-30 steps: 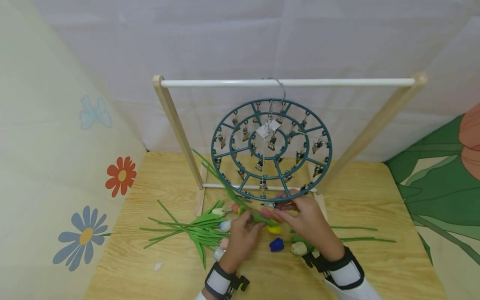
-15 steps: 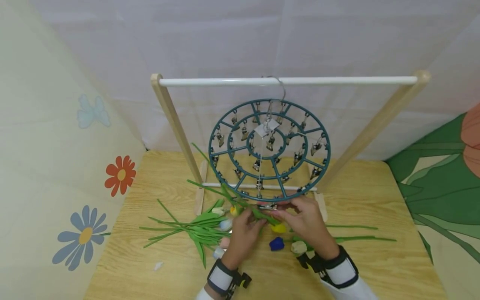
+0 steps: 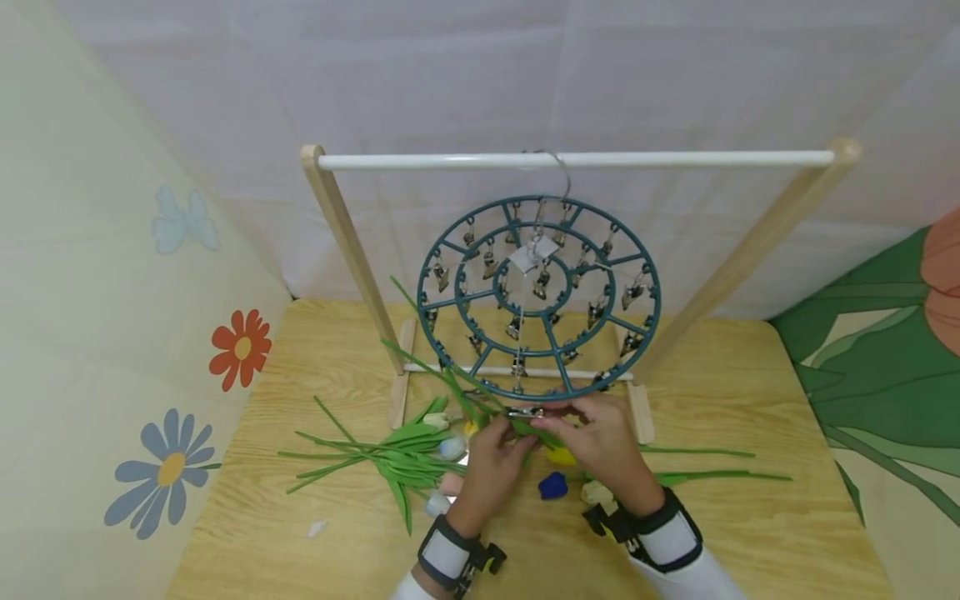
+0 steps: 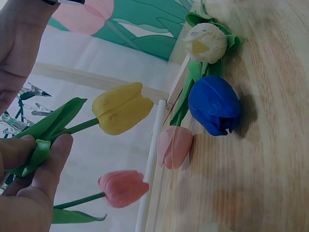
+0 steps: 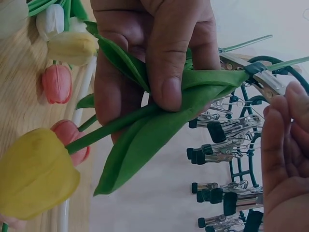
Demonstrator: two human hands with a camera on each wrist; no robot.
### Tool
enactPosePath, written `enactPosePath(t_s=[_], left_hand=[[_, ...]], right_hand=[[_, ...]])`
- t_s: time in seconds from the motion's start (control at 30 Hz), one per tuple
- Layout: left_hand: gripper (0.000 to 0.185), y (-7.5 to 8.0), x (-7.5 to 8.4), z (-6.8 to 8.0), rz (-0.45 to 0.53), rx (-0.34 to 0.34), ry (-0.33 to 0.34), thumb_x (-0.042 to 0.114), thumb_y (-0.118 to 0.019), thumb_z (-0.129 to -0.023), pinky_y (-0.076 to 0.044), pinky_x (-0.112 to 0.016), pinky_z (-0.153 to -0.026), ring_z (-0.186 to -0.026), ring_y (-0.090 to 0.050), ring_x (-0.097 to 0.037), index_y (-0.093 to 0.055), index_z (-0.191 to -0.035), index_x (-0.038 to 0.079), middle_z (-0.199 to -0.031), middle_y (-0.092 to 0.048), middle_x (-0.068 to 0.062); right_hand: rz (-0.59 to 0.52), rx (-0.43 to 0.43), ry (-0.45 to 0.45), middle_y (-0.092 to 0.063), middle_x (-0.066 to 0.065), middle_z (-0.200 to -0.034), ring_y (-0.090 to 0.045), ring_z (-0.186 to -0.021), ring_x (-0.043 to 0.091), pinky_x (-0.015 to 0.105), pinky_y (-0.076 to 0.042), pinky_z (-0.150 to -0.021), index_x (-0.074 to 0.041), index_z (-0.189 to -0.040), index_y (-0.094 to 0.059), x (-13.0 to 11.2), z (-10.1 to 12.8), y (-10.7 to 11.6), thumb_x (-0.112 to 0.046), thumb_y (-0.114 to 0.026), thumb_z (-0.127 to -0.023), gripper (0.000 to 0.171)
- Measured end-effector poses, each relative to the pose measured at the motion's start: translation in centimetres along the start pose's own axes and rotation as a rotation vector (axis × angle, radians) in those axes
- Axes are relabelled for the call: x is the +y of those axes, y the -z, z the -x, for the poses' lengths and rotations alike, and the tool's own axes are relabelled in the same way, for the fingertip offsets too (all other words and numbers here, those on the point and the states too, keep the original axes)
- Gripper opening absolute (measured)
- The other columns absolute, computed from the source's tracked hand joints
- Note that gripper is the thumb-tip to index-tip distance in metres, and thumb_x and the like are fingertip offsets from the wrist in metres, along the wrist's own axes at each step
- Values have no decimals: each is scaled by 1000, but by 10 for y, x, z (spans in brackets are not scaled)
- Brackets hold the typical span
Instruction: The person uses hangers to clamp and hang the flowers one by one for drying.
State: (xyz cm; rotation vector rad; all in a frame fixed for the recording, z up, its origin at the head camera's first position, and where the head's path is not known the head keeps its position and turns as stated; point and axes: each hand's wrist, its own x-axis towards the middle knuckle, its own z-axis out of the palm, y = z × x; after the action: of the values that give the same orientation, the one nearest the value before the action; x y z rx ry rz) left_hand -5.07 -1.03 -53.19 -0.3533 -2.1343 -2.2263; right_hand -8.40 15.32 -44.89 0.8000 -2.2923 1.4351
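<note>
My left hand (image 3: 495,467) pinches the stem and leaves of a yellow tulip (image 5: 38,174), whose bloom points down toward the table. My right hand (image 3: 603,442) pinches a metal clip (image 5: 265,79) at the front of the round green clip hanger (image 3: 427,312). In the right wrist view the clip's dark-tipped end lies across the tulip's stem, just above the left fingers. A pink tulip (image 4: 123,188) hangs beside the yellow one; what holds it is hidden in the left wrist view.
The hanger hooks over the white bar (image 3: 420,161) of a wooden stand. Several tulips (image 3: 408,458) lie piled to the left. A blue tulip head (image 3: 553,486) and a cream tulip (image 3: 597,493) lie in front. A small white scrap (image 3: 317,529) is at left.
The right hand has drawn the clip left to the tulip stem by the left hand. The stems have shifted slightly, and the hanger has swung a little left.
</note>
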Motion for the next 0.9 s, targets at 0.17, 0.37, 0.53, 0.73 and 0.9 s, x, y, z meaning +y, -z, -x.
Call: enactPosePath(t_s=[0.17, 0.37, 0.53, 0.73, 0.9], left_hand=[[26, 1, 0, 0, -8, 13, 0, 0, -67, -96, -63, -28, -87, -112, -73, -31, -64, -122, -1, -124, -71, -20], [26, 5, -3, 0, -48, 86, -18, -2, -69, -94, -64, -28, -86, -105, -75, -28, -66, -119, 0, -116, -73, -20], [29, 13, -5, -1, -6, 128, -12, -5, -68, -93, -63, -30, -88, -108, -74, -33, -66, -122, 0, -117, -73, -21], [27, 24, -7, 0, -18, 146, 0, -4, -67, -95, -62, -30, -91, -113, -71, -39, -65, -121, -4, -120, -71, -20], [22, 31, -7, 0, -58, 175, -35, -2, -69, -94, -64, -31, -87, -109, -73, -30, -68, -116, -2, -118, -71, -25]], right_hand=[[25, -38, -20, -76, 5, -85, -72, -74, 12, 15, -58, -65, -5, -96, -75, 0, 1, -1, 10, -89, -69, 33], [79, -139, -28, -74, 1, -87, -67, -74, 6, 21, -59, -62, -4, -116, -71, 2, 9, 3, 2, -88, -74, 46], [71, -196, -10, -78, 7, -99, -71, -78, 8, 18, -60, -69, 0, -118, -71, 14, 27, 16, 10, -79, -80, 39], [219, -193, -189, -79, 2, -98, -69, -82, 0, 22, -61, -66, -6, -117, -73, 29, 51, 45, 2, -75, -90, 29], [355, -176, -323, -78, -3, -96, -65, -81, -5, 22, -56, -58, -7, -119, -73, 36, 68, 71, -5, -72, -96, 23]])
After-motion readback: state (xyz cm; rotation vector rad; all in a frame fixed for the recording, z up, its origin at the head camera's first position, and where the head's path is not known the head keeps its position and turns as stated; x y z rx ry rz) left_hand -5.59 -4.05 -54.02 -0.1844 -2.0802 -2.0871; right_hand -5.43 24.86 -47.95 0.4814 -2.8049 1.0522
